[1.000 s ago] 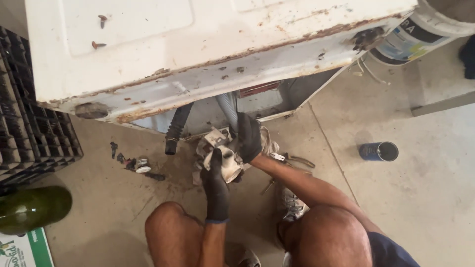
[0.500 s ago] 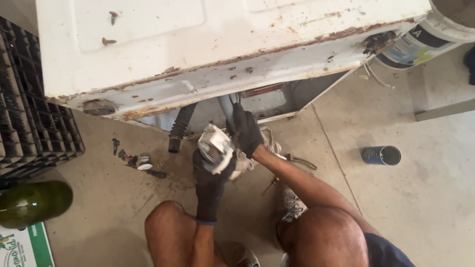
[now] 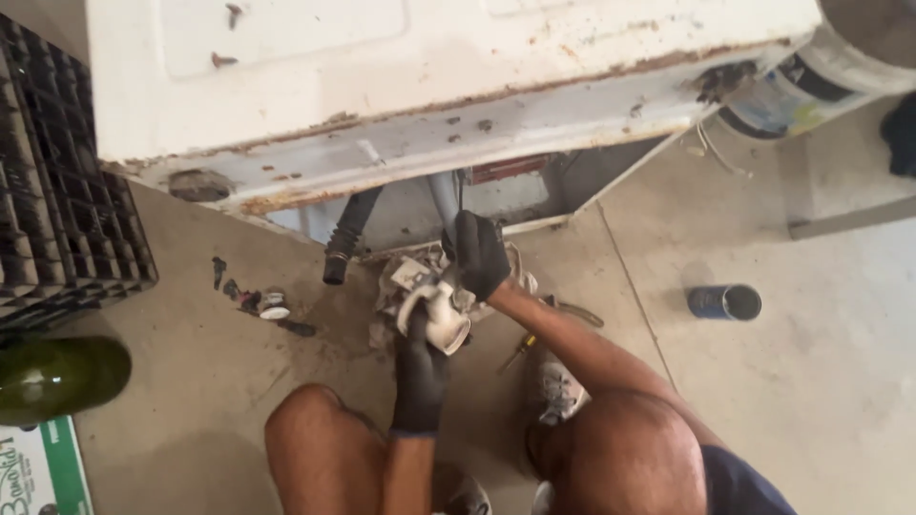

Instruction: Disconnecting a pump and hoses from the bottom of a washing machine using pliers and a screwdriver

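Both gloved hands clamped the white pump just above the rag on the floor, the left hand gripping it from below, the right hand closed on its top nearer the washer

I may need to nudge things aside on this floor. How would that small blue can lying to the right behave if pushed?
The blue can lies on its side on the smooth concrete floor, so it would probably roll rather than slide. Its open end looks empty, so it is likely light and easily sent off. It seems rigid, unlikely to deform under a nudge.
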